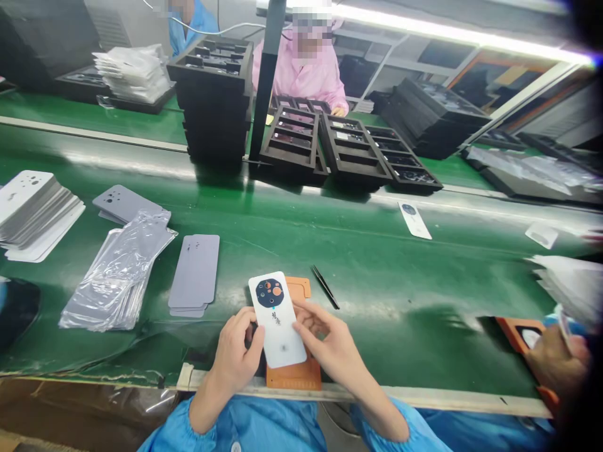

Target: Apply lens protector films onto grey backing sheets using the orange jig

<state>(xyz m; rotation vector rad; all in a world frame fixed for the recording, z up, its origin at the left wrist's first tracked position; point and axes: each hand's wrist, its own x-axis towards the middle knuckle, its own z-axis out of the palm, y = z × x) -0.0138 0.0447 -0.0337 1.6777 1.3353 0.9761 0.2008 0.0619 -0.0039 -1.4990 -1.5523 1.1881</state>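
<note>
Between my two hands is a white phone back cover [288, 342] with a dark camera patch near its top and black lettering below. My left hand [238, 342] grips its left edge, thumb on the face. From the other side my right hand [327, 333] pinches the right edge, with the fingers partly hidden. Under the cover lies an orange fixture [294, 378], showing above and below it. Black tweezers [325, 287] rest on the green bench just beyond my right hand. Left of my left hand lie several grey cover sheets [195, 271].
Plastic-wrapped sheets [120, 276] and a stack of white covers [40, 210] stand left. Black trays [294, 141] and a tall tray stack [217, 100] line the back. A white cover [414, 220] lies far right. A co-worker's hand [558, 361] works beside another orange fixture [511, 336].
</note>
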